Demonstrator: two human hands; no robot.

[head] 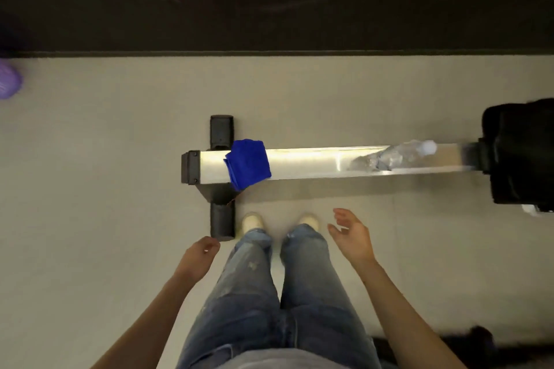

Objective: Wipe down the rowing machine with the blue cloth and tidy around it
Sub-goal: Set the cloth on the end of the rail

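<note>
We stand facing the rear end of the rowing machine, whose shiny metal rail point(314, 163) runs from left to right across the pale floor point(90, 189). The folded blue cloth point(248, 163) lies draped over the rail near its left end, just beside the black end cap point(190, 167) and above the black crossbar foot point(221, 132). Farther right a crumpled clear plastic bottle point(392, 156) lies on its side on the rail, its white cap pointing towards the black seat point(518, 153).

Our left hand point(199, 255) hangs near the crossbar's near end, fingers loosely curled and holding nothing. Our right hand point(352, 234) is lifted palm inward, fingers relaxed and spread, also empty. Both are well apart from the cloth. Our pale shoes point(253, 222) point at the rail below blue jeans point(254, 293). A purple object point(9, 81) sits at the far left edge.
</note>
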